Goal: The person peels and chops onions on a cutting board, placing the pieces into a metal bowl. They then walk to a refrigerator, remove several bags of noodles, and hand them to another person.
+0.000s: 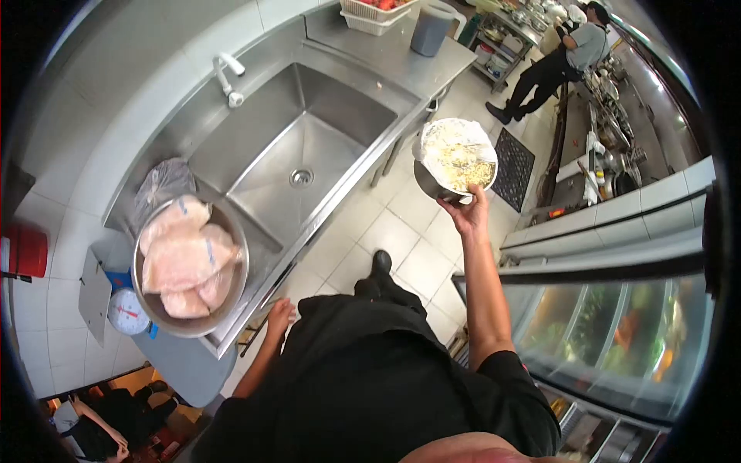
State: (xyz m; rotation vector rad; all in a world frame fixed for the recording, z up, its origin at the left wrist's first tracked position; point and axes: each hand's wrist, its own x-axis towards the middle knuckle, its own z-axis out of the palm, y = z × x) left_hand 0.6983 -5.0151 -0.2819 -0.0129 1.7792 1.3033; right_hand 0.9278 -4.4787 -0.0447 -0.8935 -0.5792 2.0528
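My right hand (pixel 470 210) grips the near rim of a metal bowl (pixel 434 185), held out over the floor. Inside the bowl are yellowish chopped bits (pixel 480 174) and something white and shiny, perhaps plastic or foil. Close to the sink's front edge hangs my left hand (pixel 281 315), its fingers loosely bent with nothing seen in them. Beyond it, a large steel bowl (pixel 240 287) holds several pale pink pieces of meat (pixel 183 261), which look wrapped in clear plastic. A dial scale (pixel 127 312) stands beside that bowl, partly hidden by it.
A steel sink (pixel 266 174) with a white tap (pixel 229 81) lies ahead on the left. Past it are a dark jug (pixel 434 29) and white baskets (pixel 370 21). A co-worker (pixel 563 58) stands at the far right counter. A glass-front fridge (pixel 594 332) is at my right.
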